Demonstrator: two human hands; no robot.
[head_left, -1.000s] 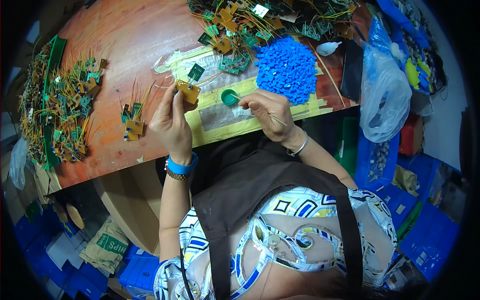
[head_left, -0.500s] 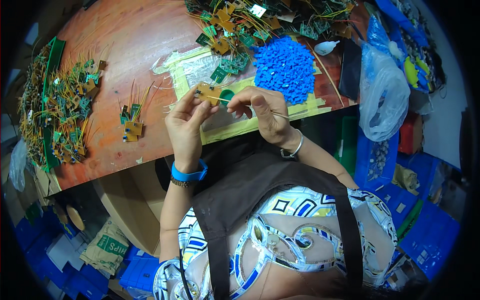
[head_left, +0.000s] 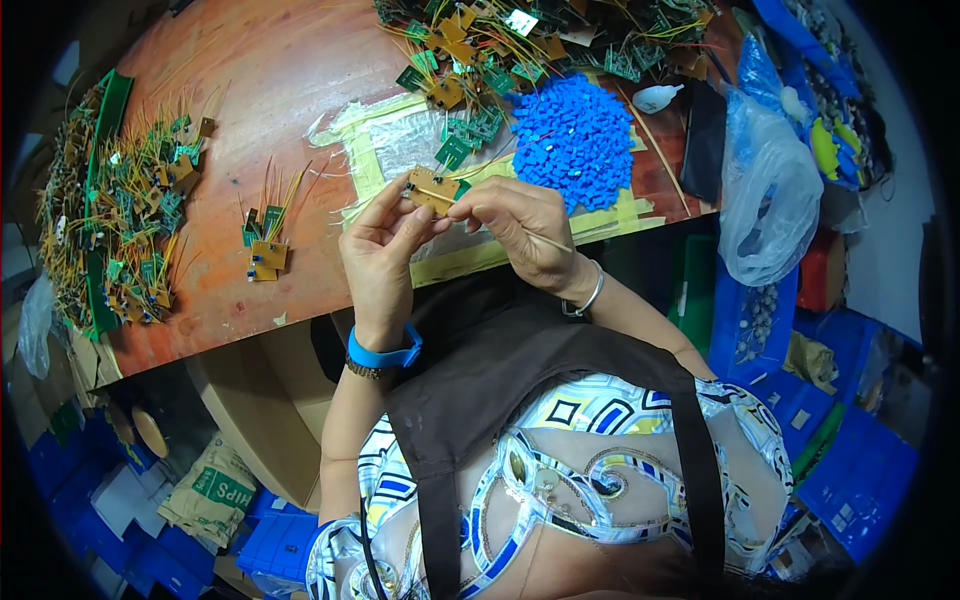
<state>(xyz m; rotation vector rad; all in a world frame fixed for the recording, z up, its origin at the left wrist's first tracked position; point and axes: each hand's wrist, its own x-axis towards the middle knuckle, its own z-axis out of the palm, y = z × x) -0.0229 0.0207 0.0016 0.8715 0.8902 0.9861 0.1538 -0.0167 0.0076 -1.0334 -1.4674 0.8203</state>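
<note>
My left hand (head_left: 385,255) pinches a small brown circuit board (head_left: 430,184) between thumb and fingers above the table's front edge. Small dark parts stand on the board. In my right hand (head_left: 530,230) lies a thin pale stick (head_left: 551,243), its back end showing past the palm. The stick's front end reaches over the face of the board, and the right fingertips are close beside the board's right edge. A green piece (head_left: 463,188) shows partly behind the board and the right fingers; its kind is hidden.
A heap of small blue parts (head_left: 570,140) lies beyond my right hand. Wired circuit boards (head_left: 470,50) pile up at the back, with more boards (head_left: 140,230) at left beside a green divider (head_left: 103,200). Two brown boards (head_left: 266,258) lie nearer. A plastic bag (head_left: 765,190) hangs at right.
My right hand has come left toward the board, and the stick now reaches further across its face. My left hand has shifted slightly right and down with the circuit board.
</note>
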